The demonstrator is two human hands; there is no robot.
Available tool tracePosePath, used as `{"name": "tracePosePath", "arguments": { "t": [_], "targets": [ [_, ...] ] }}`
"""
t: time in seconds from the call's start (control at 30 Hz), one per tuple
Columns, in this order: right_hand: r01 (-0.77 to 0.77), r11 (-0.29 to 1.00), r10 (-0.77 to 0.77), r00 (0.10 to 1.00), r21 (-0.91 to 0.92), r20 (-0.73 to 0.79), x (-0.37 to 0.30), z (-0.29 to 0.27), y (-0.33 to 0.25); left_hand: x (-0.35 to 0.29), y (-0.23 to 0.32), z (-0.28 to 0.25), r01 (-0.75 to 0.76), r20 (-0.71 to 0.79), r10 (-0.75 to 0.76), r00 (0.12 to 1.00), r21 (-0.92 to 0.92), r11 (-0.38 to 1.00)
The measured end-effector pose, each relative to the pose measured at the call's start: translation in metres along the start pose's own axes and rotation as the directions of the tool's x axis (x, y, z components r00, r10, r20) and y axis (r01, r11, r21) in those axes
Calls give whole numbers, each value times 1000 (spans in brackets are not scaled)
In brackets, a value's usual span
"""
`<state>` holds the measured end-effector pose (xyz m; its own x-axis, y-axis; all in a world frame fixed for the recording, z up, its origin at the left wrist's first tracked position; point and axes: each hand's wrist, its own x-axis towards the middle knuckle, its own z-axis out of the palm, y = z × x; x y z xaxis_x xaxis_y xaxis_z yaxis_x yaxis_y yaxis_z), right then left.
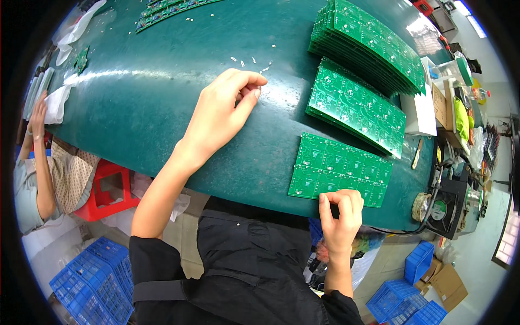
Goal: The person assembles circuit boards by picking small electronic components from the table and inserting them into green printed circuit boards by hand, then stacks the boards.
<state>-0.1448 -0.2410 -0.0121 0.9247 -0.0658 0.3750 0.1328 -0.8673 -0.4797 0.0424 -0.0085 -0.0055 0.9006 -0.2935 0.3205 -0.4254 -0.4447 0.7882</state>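
Note:
My left hand [221, 108] reaches over the green table, thumb and index finger drawn together in a pinch. Whatever lies between the fingertips is too small to make out. Just beyond them several tiny pale parts [242, 63] are scattered on the tabletop. A single green circuit board panel [341, 167] lies flat near the table's front edge. My right hand [342, 219] is curled at its near edge, fingers bent over the rim. Behind that panel sits a low stack of similar panels [357, 103], and farther back a taller stack [374, 38].
Populated boards [170, 12] lie at the far left, with a small board piece [81, 60] nearby. At left, a co-worker's hand [38, 116] touches white material. A black fan unit [447, 206] stands right, near a white box [420, 114]. Blue crates [95, 276] sit on the floor.

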Motion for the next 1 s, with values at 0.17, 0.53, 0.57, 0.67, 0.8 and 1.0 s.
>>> {"name": "tracePosePath", "arguments": {
  "t": [0.17,0.53,0.57,0.67,0.8,1.0],
  "targets": [
    [15,1000,-15,1000,-17,12,0,1,-1,-12,18,-7,27,82,-23,996,-55,998],
    [-164,973,160,986,163,34,-2,-12,-3,-50,46,17,303,461,-89,883,-415,858],
    [-167,968,165,986,189,30,-3,-18,-1,-54,52,22,344,498,-87,863,-454,822],
    [-223,910,217,974,350,57,-1,-31,-5,-59,69,37,570,678,-107,727,-509,645],
    [-247,828,222,969,504,110,1,-36,-9,-58,85,49,638,765,-71,640,-478,603],
    [-358,694,326,930,625,171,-2,-40,0,-52,88,52,566,730,-56,681,-476,673]
  ]
}}
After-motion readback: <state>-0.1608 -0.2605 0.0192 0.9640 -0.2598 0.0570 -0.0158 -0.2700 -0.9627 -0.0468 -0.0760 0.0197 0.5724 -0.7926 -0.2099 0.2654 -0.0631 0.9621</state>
